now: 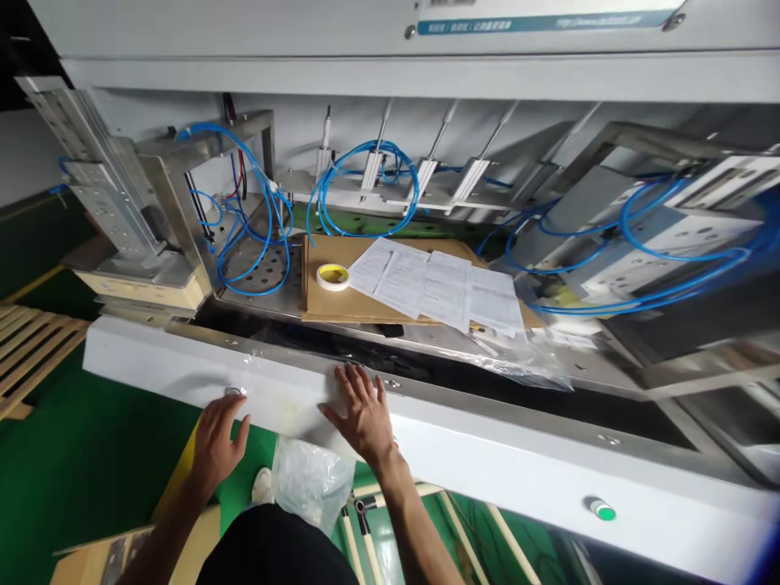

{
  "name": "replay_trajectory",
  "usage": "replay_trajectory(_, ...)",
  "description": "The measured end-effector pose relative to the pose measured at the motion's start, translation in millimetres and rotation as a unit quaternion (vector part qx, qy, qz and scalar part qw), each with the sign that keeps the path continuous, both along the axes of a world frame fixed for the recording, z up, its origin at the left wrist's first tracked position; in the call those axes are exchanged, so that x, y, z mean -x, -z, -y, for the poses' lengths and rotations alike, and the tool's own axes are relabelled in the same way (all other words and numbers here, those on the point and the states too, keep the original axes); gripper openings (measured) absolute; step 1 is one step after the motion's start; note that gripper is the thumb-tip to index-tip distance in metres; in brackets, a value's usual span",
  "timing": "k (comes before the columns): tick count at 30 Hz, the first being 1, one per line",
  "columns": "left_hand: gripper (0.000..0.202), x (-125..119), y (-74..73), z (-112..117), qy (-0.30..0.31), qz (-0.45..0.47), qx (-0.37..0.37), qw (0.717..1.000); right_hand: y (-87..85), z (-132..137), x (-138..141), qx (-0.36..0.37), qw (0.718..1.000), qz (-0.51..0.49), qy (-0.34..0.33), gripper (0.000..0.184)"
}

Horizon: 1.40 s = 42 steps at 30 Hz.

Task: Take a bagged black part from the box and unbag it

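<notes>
Hands rest spread on the white front panel (426, 431) of the machine: left hand (218, 443) open, fingertips beside a small round button (235, 392); right hand (362, 414) flat, holding nothing, on clear film (286, 382) clinging to the panel's top edge. Peeling that film looks underway; next comes pinching a loose edge.

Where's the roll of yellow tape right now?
In the head view, the roll of yellow tape lies on the cardboard sheet inside the machine, just left of the printed papers.
</notes>
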State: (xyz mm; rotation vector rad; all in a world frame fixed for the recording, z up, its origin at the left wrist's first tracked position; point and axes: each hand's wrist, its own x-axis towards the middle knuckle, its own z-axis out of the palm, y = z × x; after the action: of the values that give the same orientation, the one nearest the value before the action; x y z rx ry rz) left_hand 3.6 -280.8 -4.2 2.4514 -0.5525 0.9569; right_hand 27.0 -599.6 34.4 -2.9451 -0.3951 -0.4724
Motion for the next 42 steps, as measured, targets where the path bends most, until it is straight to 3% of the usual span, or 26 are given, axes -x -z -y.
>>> replay_trajectory(7,0.027,-11,1.1,-17,-0.049,-0.036,0.079,0.995,-11.4,39,-20,-0.023,0.994,-0.104,-0.033,0.088)
replay_trajectory(14,0.023,-39,-6.4,-11,0.039,-0.042,0.016,0.998,-17.1,44,-23,-0.019,0.992,-0.124,-0.029,0.098)
replay_trajectory(21,0.02,-47,-2.6,-13,0.045,-0.026,0.008,0.999,-20.5,55,-15,0.002,0.992,-0.127,-0.018,0.108)
replay_trajectory(32,0.015,-46,-0.5,-12,0.018,-0.04,0.015,0.999,-11.6,78,-13,0.019,0.996,-0.079,-0.023,0.102)
replay_trajectory(37,0.019,-43,-2.9,-7,0.0,-0.058,0.049,0.997,-10.1,83,-14,0.009,0.996,-0.07,-0.061,0.102)
replay_trajectory(42,0.017,-39,-8.0,1,-0.028,-0.092,0.103,0.99,-6.3,95,-16,0.021,0.995,-0.054,-0.084,0.088)
